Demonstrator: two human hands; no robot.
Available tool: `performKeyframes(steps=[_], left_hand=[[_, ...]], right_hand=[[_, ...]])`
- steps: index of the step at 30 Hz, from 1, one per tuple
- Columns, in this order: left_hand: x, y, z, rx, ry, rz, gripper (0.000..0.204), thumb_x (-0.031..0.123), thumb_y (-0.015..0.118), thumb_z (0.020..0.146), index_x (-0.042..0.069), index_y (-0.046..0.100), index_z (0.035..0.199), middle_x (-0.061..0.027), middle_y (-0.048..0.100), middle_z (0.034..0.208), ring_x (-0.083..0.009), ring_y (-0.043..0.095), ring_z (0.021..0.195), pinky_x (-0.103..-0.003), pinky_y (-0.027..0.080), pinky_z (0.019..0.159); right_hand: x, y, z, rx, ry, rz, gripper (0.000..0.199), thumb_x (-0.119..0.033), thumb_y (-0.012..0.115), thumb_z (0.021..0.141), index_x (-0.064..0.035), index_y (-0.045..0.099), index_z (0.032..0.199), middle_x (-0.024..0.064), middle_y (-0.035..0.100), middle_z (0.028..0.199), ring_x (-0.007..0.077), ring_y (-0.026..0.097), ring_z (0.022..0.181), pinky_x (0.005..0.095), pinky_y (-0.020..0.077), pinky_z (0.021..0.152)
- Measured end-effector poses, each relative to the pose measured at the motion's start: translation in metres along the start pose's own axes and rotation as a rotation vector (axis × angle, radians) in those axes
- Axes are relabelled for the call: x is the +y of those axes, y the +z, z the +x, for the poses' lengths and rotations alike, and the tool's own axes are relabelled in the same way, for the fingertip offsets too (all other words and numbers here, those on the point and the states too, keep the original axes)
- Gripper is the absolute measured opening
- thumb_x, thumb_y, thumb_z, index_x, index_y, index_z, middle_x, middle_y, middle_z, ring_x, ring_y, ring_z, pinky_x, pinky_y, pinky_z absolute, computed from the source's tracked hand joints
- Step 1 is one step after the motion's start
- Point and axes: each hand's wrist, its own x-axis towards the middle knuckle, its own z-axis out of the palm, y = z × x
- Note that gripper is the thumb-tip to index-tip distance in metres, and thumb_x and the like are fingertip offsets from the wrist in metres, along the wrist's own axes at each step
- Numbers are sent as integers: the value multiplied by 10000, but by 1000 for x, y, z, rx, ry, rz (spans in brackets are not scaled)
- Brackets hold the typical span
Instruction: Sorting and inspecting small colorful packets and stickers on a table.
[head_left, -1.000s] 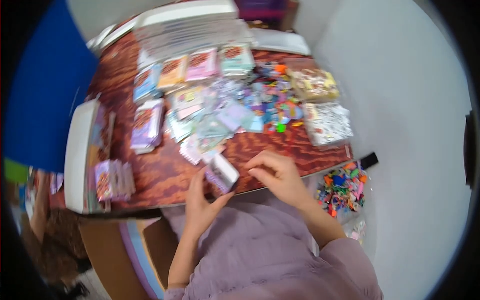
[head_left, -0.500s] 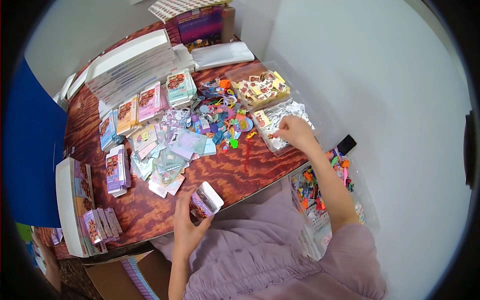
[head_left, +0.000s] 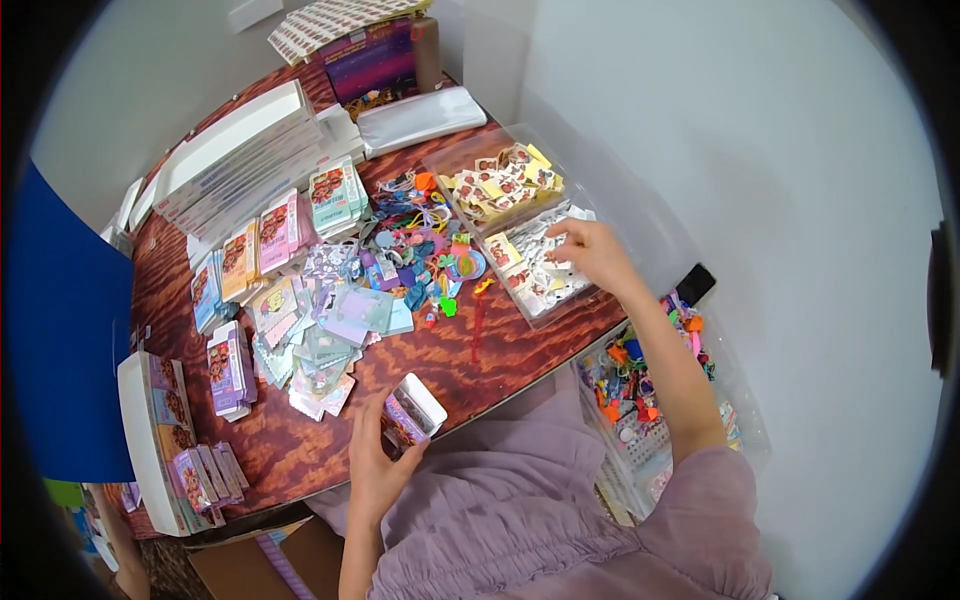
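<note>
Wood-grain red-brown table (head_left: 300,450) is the landmark for all that follows.

Largest, at its far left edge, lies a long white stack of flat trays (head_left: 240,160), with a dark purple carton (head_left: 375,60) and a clear sleeve of bags (head_left: 420,118) beyond the far edge's middle. A white tray of boxes (head_left: 150,440) overhangs the table's near left corner. Off its right edge a clear bin (head_left: 650,390) holds bright toys. On the table's right end sit two clear trays: the farther (head_left: 500,180) with yellow and red stickers, the nearer (head_left: 545,260) with pale sheets. Rows of small pink, blue and orange packs (head_left: 270,240) run along the left half; purple packs (head_left: 228,368) lie nearer the left edge. A heap of coloured trinkets (head_left: 430,250) fills the middle, with shiny foil packets (head_left: 320,340) just nearer.

The right hand (head_left: 595,255) reaches into the nearer tray, fingers curled narrowly on the sheets; whether one is pinched I cannot tell. The left hand (head_left: 375,465), at the table's near edge, grips a small purple box (head_left: 410,415), its white flap open.

To do this well, I judge, lift a single sheet by its edge so the others stay put, and keep the box mouth turned up and steady.
</note>
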Motion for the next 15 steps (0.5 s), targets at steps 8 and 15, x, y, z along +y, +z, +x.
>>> performKeyframes(steps=[8, 15], left_hand=[[-10, 0, 0, 21, -19, -53, 749, 53, 808, 689, 34, 506, 1375, -159, 573, 1266, -317, 570, 1152, -399, 464, 980], [-6, -1, 4, 10, -22, -26, 767, 52, 815, 670, 33, 507, 1372, -166, 582, 1256, -336, 559, 1160, -409, 453, 994]], right_hand=[[36, -38, 7, 191, 123, 268, 80, -116, 625, 911, -47, 665, 916, 17, 672, 764, 91, 609, 679, 259, 493, 581], [43, -46, 13, -184, 74, -11, 154, -130, 707, 812, -44, 690, 939, 43, 669, 763, 124, 619, 649, 316, 490, 596]])
